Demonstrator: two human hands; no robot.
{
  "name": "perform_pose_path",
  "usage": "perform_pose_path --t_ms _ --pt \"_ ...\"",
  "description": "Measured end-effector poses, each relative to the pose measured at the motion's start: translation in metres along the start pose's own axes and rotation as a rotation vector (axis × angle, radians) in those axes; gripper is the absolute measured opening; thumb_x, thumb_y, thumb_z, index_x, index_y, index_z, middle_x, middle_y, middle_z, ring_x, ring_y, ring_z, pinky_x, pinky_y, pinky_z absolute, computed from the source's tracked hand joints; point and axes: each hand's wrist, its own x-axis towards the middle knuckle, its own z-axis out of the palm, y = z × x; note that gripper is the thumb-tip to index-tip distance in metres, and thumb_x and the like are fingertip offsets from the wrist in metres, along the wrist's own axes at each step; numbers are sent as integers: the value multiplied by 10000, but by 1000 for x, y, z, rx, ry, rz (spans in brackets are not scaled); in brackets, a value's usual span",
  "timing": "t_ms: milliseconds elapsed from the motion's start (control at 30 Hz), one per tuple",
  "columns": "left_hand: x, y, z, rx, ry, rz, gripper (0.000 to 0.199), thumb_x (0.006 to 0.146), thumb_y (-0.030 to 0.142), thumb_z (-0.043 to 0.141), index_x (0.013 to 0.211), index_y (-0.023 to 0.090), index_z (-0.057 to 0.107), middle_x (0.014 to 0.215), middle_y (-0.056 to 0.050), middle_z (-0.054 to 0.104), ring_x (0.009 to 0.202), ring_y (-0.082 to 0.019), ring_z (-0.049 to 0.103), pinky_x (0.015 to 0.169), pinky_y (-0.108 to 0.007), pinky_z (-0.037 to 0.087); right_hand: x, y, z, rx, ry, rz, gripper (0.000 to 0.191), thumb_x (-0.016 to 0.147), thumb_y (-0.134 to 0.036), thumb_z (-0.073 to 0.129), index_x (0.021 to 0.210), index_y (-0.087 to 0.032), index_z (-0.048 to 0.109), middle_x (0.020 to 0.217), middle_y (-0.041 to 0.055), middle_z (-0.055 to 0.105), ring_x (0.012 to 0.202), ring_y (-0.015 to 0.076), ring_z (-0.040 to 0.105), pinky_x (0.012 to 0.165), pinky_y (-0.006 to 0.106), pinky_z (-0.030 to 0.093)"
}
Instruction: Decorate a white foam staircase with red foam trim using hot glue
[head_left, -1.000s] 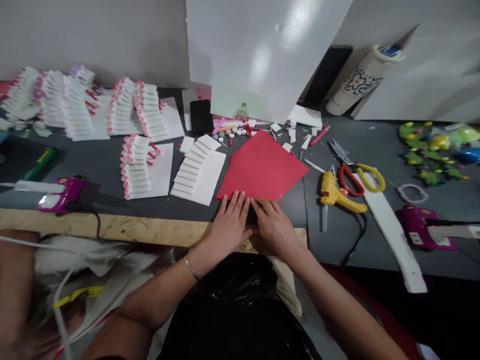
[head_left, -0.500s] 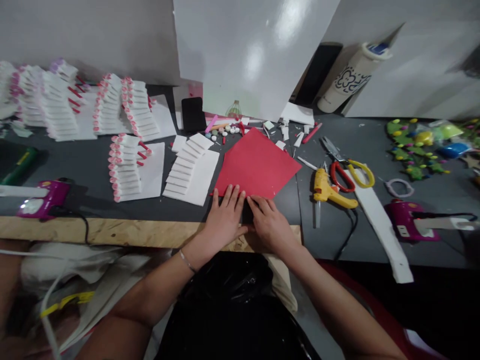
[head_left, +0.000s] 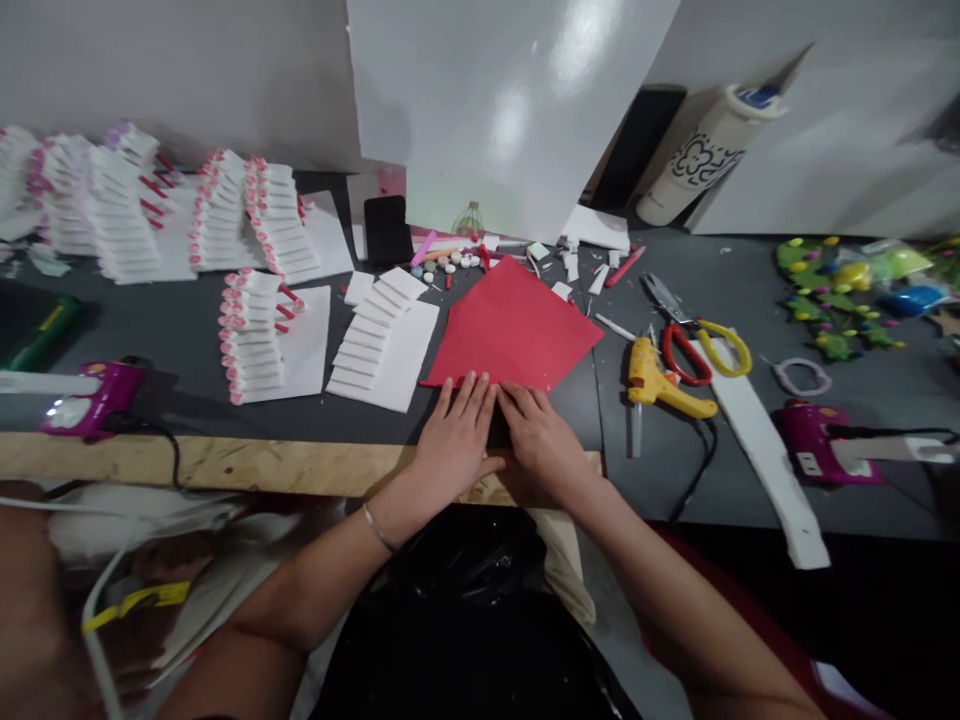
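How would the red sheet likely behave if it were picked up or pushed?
The red sheet looks thin and flat, so it is probably light and may flex when lifted. Its near edge appears narrowly curled at the left hand and right hand, so that edge could uncurl if released or roll if pushed.

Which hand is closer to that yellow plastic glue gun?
Right. The right hand lies left of the yellow plastic glue gun; the left hand rests farther left, beyond the right.

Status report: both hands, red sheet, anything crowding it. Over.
Left hand, right hand: both on near edge of thin, angular red sheet. Sheet mostly flat, near edge apparently rolled. Small white scraps by far edge.
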Motion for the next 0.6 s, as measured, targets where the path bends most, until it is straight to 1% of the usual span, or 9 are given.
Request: perform_pose_path --t_ms 133,233,300,433,500,600 --pt "-2 1 2 -10 -32 -13 971 889 630 542 1553 7 205 1629 -217 211 1537 -328 126 1244 -535 92 -3 0 0 17 17 -26 568 871 -99 471 1435 -34 458 1389 207 541 1267 329 473 1103 515 420" --pt "0 0 2 -6 -38 -5 954 898 630 525 1549 5 218 1629 -217 212 1535 -333 135 1238 -547 99 -11 1 -1 41 89 -10 562 875 -59 402 1433 -37 458 1370 197 545 1278 301 472 1117 515 406" --pt "1 -1 2 -5 -29 -5 924 918 632 481 1550 9 224 1628 -214 219 1533 -332 145 1235 -551 104 -16 1 -1 54 119 17 554 883 -62 386 1431 -42 464 1356 199 552 1267 293 475 1113 504 414" --pt "2 -2 3 -5 3 -21 880 946 644 390 1552 24 236 1618 -214 258 1533 -326 154 1234 -550 109 -19 1 -1 55 87 27 544 904 -123 416 1444 -70 458 1357 202 554 1246 313 482 1082 504 448" --pt "4 -2 3 -3 2 -20 888 943 654 385 1551 23 240 1614 -217 265 1533 -327 153 1233 -555 109 -16 2 -1 40 73 36 537 904 -123 420 1438 -82 466 1354 194 557 1240 313 490 1076 498 453" --pt "7 -3 1 -4 -13 -23 908 929 668 412 1550 28 245 1613 -216 266 1534 -330 146 1231 -565 109 -12 2 0 4 46 47 537 894 -126 451 1427 -60 472 1360 206 546 1246 317 490 1090 490 439"
